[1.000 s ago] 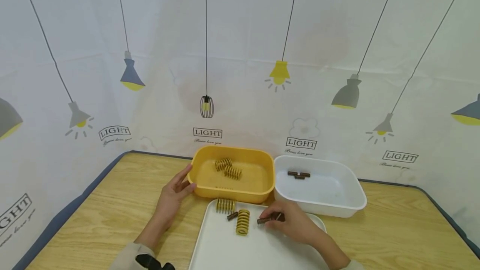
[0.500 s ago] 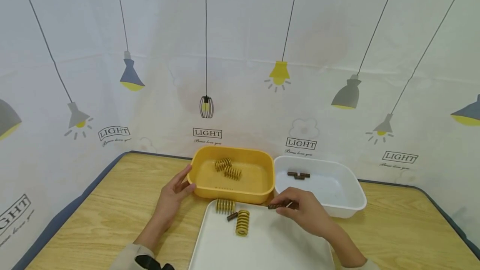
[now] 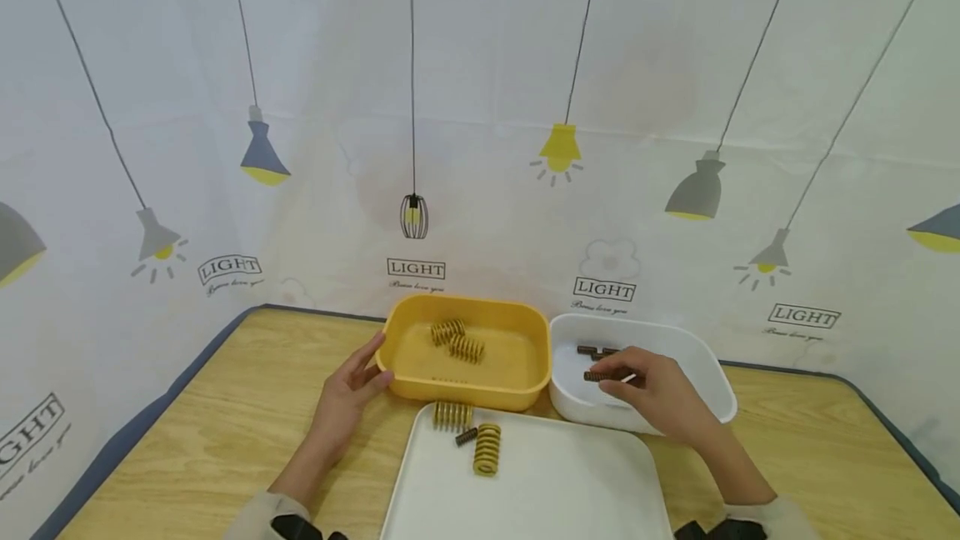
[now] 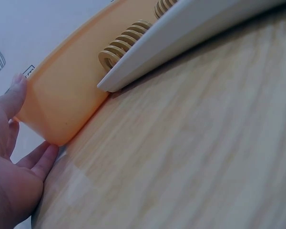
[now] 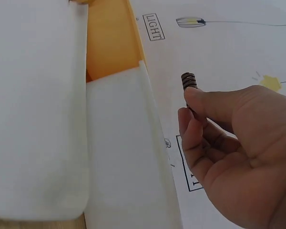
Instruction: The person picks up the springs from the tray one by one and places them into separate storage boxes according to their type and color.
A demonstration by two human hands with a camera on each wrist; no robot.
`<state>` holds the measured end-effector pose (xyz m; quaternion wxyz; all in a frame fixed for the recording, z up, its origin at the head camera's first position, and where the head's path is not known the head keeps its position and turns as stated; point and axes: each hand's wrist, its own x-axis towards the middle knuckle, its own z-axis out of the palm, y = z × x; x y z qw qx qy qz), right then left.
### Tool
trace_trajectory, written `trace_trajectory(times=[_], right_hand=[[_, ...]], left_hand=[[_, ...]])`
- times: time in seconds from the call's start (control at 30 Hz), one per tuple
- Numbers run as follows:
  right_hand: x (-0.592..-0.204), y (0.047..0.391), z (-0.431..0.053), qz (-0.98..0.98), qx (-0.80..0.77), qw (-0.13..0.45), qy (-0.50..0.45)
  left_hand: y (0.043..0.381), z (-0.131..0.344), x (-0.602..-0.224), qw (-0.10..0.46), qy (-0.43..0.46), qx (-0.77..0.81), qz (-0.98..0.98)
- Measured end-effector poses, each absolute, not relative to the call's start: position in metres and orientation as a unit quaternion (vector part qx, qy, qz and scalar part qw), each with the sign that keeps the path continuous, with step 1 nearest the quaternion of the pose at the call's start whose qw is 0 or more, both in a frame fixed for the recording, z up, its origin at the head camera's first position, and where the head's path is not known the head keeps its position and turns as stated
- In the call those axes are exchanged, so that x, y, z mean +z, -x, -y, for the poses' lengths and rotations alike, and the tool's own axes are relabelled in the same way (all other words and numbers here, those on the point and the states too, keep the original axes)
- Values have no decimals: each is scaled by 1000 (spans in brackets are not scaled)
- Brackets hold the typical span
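Note:
In the head view, my right hand [image 3: 660, 394] pinches a small dark brown coil spring [image 3: 595, 376] between thumb and fingertips, over the white bin [image 3: 716, 382]. The right wrist view shows one end of that spring sticking out past the thumb. Several brown springs [image 3: 587, 350] lie in the white bin, partly covered by the hand. My left hand [image 3: 341, 402] rests against the left end of the yellow bin [image 3: 517, 348], thumb and fingers spread about its corner. Inside that bin lie two yellow springs [image 3: 467, 349].
A white tray [image 3: 570, 490] stands in front of the bins. Near its back left corner are an upright-looking yellow spring [image 3: 486, 449], another yellow spring [image 3: 452, 417] and a small brown spring [image 3: 466, 437]. A printed curtain [image 3: 495, 190] hangs behind the wooden table [image 3: 247, 398].
My right hand has carried the brown spring from above the tray, rightward and away from me, to over the white bin. My left hand has stayed at the yellow bin.

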<state>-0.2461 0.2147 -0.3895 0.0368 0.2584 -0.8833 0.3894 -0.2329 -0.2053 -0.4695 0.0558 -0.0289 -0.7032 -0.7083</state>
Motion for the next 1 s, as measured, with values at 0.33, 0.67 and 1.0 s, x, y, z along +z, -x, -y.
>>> trace_trajectory(times=[0.33,0.67,1.0], right_hand=[[-393,263,-241,911,336,45,-236],[-402,280,-254,923,327,21,-203],[-414,292,-259,933,327,-49,-140]], left_hand=[[232,206,-470,52,31,-712,699],[233,205,-467,56,31,-709,702],[232,205,-467,49,30,-713,698]])
